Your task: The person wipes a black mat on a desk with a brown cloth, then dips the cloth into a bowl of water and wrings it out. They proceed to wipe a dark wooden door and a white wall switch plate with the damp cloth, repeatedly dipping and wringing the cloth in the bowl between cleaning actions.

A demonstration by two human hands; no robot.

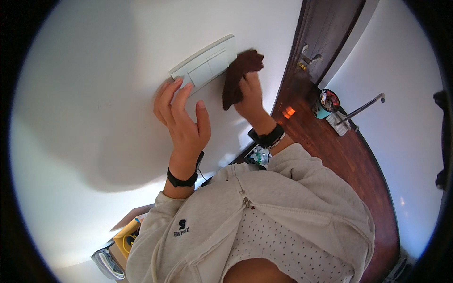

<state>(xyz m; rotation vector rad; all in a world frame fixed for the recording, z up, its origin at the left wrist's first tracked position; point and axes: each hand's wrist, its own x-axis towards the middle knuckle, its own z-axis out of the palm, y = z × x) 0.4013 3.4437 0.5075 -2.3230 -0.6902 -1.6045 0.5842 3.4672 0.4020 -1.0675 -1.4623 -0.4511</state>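
Observation:
A white wall switch panel (pixel 208 67) with wide rocker keys is mounted on the white wall. My left hand (pixel 184 116) is spread at the panel's lower left corner, its fingertips at or just in front of the edge; whether they touch cannot be told. Nothing is in that hand. A dark brown cloth (pixel 235 79) is bunched in my right hand (pixel 251 93), beside the right end of the panel. The cloth overlaps the panel's right edge and lies against or close to the wall. Black bands are on both wrists.
Right of the wall stands a dark door with a metal handle (pixel 311 59). A full waste bin (pixel 327 102) and a flat mop (pixel 339 122) are on the reddish wood floor (pixel 339 155). Plastic bottles (pixel 261 155) lie low by the wall. A yellow box (pixel 127 235) is at lower left.

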